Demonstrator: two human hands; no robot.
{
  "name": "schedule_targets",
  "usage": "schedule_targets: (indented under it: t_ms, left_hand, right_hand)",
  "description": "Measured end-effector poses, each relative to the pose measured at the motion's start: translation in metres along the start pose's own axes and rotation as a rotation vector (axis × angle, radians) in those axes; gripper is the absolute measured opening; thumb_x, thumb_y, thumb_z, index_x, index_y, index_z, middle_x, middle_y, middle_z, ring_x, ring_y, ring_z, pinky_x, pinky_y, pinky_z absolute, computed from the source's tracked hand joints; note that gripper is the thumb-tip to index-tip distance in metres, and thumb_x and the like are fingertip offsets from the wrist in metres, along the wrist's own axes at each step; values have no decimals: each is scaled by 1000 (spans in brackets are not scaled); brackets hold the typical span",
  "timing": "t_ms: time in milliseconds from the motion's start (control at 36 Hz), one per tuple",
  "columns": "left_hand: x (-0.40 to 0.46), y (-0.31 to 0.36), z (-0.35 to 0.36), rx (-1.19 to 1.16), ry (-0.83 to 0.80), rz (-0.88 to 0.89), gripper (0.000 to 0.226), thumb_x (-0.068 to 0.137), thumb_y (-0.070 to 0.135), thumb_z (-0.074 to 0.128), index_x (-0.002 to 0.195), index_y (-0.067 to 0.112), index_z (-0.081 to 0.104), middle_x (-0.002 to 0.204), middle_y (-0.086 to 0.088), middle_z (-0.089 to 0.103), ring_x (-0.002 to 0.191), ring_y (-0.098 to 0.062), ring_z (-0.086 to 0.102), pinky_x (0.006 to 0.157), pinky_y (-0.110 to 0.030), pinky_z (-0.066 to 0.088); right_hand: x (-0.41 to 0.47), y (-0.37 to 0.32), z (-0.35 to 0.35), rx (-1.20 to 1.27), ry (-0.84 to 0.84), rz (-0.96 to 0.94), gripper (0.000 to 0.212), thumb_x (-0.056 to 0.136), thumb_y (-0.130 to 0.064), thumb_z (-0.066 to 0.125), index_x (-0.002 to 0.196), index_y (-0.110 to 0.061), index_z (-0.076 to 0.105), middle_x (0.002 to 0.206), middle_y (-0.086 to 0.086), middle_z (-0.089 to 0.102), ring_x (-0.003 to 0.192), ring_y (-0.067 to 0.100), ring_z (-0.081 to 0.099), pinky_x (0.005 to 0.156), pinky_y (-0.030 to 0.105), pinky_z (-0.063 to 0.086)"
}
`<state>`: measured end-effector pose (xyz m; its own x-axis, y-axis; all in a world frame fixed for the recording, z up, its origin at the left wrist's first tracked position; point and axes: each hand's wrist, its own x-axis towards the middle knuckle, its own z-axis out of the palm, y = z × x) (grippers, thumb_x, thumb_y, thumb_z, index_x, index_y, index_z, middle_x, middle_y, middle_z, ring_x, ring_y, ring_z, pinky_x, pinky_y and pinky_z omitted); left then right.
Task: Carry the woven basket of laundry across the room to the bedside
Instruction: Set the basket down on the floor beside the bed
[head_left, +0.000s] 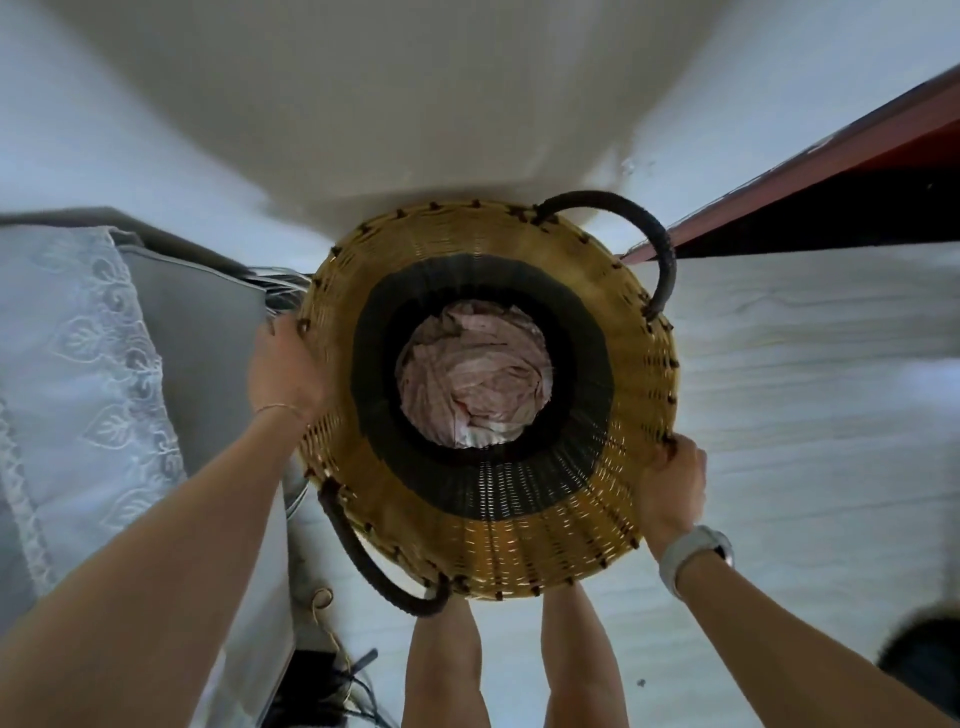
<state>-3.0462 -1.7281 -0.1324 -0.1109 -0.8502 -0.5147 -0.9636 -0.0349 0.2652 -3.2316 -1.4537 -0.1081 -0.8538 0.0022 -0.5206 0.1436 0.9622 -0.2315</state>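
I look straight down into a round woven basket (519, 545), tan with a dark band inside and two dark loop handles. Crumpled pink and white laundry (472, 384) lies at its bottom. My left hand (280, 369) grips the rim on the left side. My right hand (672, 488) grips the rim on the lower right; a pale watch sits on that wrist. Both loop handles are free. The basket is held above my legs, off the pale floor.
A grey sofa or bed edge (208, 332) with a lace cover (88, 364) stands close on the left. Cables (343, 680) lie on the floor below it. A red-brown frame (810, 176) runs along the upper right. A dark object (924, 660) sits at the lower right.
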Motion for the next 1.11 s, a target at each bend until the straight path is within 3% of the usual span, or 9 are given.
schedule_targets:
  t_ms: [139, 278, 389, 556, 611, 667, 750, 917, 1111]
  left_hand:
    - [-35, -30, 11, -84, 0, -96, 28, 95, 13, 34, 88, -2, 56, 89, -21, 55, 87, -39, 56, 73, -41, 37]
    - [-70, -65, 18, -114, -16, -258, 33, 95, 17, 36, 100, -10, 54, 99, -29, 61, 96, -46, 57, 76, -45, 39]
    - [-84, -76, 19, -151, -33, -332, 36, 95, 18, 38, 99, -13, 56, 101, -34, 62, 96, -47, 57, 75, -41, 38]
    - [-64, -68, 8, -177, -9, -365, 40, 91, 22, 47, 123, -2, 47, 123, -29, 57, 115, -45, 52, 93, -46, 39]
    - [-52, -62, 3, -203, 34, -308, 40, 91, 23, 46, 125, 2, 48, 125, -27, 57, 115, -45, 52, 95, -46, 40]
    - [-39, -57, -2, -158, 60, -310, 37, 91, 18, 43, 120, -2, 54, 122, -31, 58, 113, -49, 52, 93, -48, 40]
    - [-29, -55, -8, -100, 93, -310, 32, 90, 11, 42, 108, -8, 61, 113, -37, 60, 107, -53, 54, 89, -50, 42]
    - [-34, -64, -7, -140, 182, -313, 31, 90, 15, 44, 107, -4, 62, 110, -33, 63, 105, -50, 56, 87, -49, 42]
    - [-35, -69, -7, -211, 187, -330, 30, 92, 13, 37, 93, -10, 56, 104, -38, 60, 98, -50, 54, 74, -43, 34]
  right_hand:
    - [21, -30, -4, -30, 53, -158, 31, 93, -9, 34, 119, -2, 50, 122, 18, 49, 110, 35, 47, 88, 45, 40]
    - [42, -77, -12, -113, 10, -463, 27, 93, -13, 37, 112, -2, 53, 117, 19, 52, 103, 35, 50, 88, 49, 45]
    - [53, -105, -12, -133, -32, -599, 29, 94, -14, 37, 115, -2, 54, 120, 17, 51, 99, 32, 55, 81, 37, 47]
    - [57, -97, -8, -22, -48, -459, 41, 95, -13, 36, 136, -16, 35, 140, 16, 34, 117, 34, 48, 95, 45, 45]
    - [53, -85, -7, -1, -29, -278, 40, 96, -20, 30, 137, -22, 31, 140, 16, 35, 116, 37, 47, 91, 49, 43]
    - [48, -75, -6, -9, -59, -185, 38, 96, -24, 24, 133, -26, 31, 127, 20, 45, 98, 41, 53, 77, 46, 47]
    - [44, -71, -5, -5, -111, -190, 39, 93, -16, 25, 130, -24, 32, 113, 18, 50, 80, 33, 50, 64, 36, 38]
    - [42, -80, -7, -16, -104, -261, 39, 93, -9, 29, 131, -14, 36, 125, 18, 50, 83, 26, 45, 66, 32, 34]
    - [34, -82, 3, -85, -122, -310, 45, 95, -12, 29, 139, -18, 27, 127, 20, 41, 73, 24, 44, 64, 33, 35]
